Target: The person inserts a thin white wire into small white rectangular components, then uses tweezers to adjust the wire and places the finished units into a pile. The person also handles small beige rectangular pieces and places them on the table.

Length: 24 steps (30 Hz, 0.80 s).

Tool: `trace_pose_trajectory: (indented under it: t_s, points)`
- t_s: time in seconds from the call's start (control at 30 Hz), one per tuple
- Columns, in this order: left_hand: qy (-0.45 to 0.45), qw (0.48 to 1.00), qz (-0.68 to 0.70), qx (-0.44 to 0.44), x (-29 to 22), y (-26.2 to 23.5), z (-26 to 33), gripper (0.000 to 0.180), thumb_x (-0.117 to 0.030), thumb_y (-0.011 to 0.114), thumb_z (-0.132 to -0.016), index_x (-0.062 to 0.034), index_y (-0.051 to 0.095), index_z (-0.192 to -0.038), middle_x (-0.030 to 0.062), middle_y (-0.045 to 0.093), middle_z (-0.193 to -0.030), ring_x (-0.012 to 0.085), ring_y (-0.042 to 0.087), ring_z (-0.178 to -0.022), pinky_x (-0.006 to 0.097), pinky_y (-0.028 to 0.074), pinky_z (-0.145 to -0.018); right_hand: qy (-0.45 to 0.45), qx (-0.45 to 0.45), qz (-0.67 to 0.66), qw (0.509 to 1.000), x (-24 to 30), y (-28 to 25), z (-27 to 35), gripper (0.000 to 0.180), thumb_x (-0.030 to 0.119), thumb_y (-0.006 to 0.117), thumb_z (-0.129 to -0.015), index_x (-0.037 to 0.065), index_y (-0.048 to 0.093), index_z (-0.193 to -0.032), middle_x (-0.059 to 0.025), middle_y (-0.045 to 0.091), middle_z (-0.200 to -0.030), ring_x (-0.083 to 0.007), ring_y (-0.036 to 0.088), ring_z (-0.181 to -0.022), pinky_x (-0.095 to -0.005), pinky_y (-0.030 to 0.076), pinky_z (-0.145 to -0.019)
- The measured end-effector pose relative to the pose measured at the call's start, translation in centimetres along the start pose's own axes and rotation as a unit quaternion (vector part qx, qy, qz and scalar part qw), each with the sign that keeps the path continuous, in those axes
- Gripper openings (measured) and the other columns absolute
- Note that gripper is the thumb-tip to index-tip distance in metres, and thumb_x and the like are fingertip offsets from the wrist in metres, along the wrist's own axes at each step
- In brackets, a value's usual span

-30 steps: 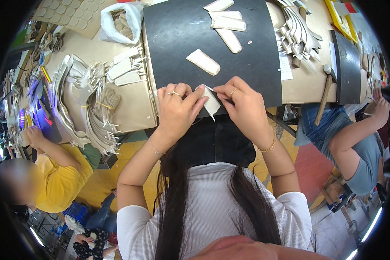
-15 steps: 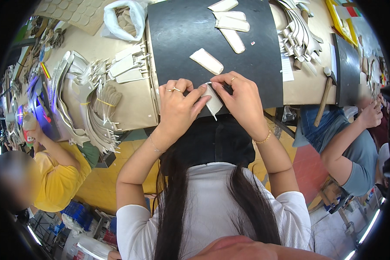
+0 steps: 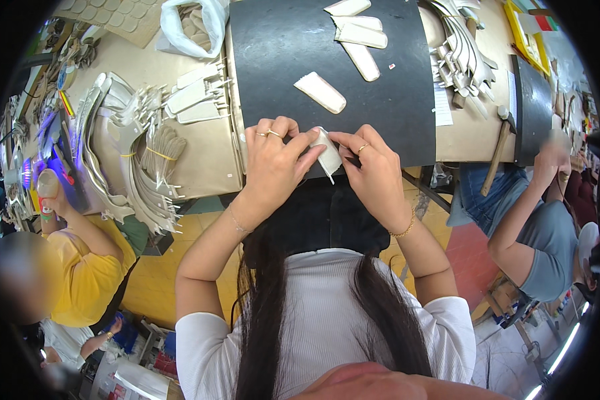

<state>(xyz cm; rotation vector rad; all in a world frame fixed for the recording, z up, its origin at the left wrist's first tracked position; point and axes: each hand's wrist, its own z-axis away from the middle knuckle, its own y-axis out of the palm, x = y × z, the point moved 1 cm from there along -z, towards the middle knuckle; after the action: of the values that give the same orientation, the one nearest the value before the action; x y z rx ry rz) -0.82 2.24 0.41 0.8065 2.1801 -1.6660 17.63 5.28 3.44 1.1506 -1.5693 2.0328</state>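
A cream, tab-shaped piece (image 3: 329,160), which looks like leather or fabric, is held at the near edge of the black mat (image 3: 393,100). My left hand (image 3: 277,157) pinches its left side between thumb and fingers. At its upper right edge, the bent index finger of my right hand (image 3: 375,163) touches it, with the thumb lower along the same side. Just beyond lies a similar cream tab (image 3: 321,93) with one rounded end. Farther back, several more cream tabs (image 3: 361,33) overlap in a loose pile.
Left on the table are bundled cream straps (image 3: 140,180), a coil of cord (image 3: 163,152), stacked flat pieces (image 3: 195,97) and a white plastic bag (image 3: 195,30). Rightward are more straps (image 3: 463,57) and a hammer (image 3: 499,150). Co-workers sit at both sides.
My right hand has shifted slightly down and right along the tab's edge, its fingers drawing back from the top. My left hand keeps its hold almost unmoved.
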Motion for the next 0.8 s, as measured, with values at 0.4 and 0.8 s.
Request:
trace_pose_trajectory:
  t_s: [0.4,0.8]
  points:
    - [-0.001,1.000,-0.001,-0.004,0.1,0.3,0.2,0.024,-0.024,0.084,-0.078,-0.0153,0.077,-0.099,0.0005,0.055,-0.091,0.0217,0.051,-0.087,0.039,0.035,-0.077,-0.017,-0.062,-0.001,0.998,-0.1,0.8,-1.7,0.017,0.015,0.075,-0.089,0.006,0.076,-0.104,-0.0080,0.068,-0.086,-0.0276,0.071,-0.074,-0.0368,0.055,-0.066]
    - [0.000,1.000,-0.017,0.004,0.0,-0.1,0.0,0.027,-0.025,0.086,-0.077,-0.0135,0.078,-0.100,0.0015,0.056,-0.091,0.0207,0.051,-0.087,0.037,0.036,-0.079,-0.098,-0.038,0.151,0.983,-0.7,1.0,1.5,0.034,-0.001,0.075,-0.077,0.008,0.076,-0.110,-0.0050,0.059,-0.081,-0.0218,0.066,-0.066,-0.0340,0.053,-0.059]
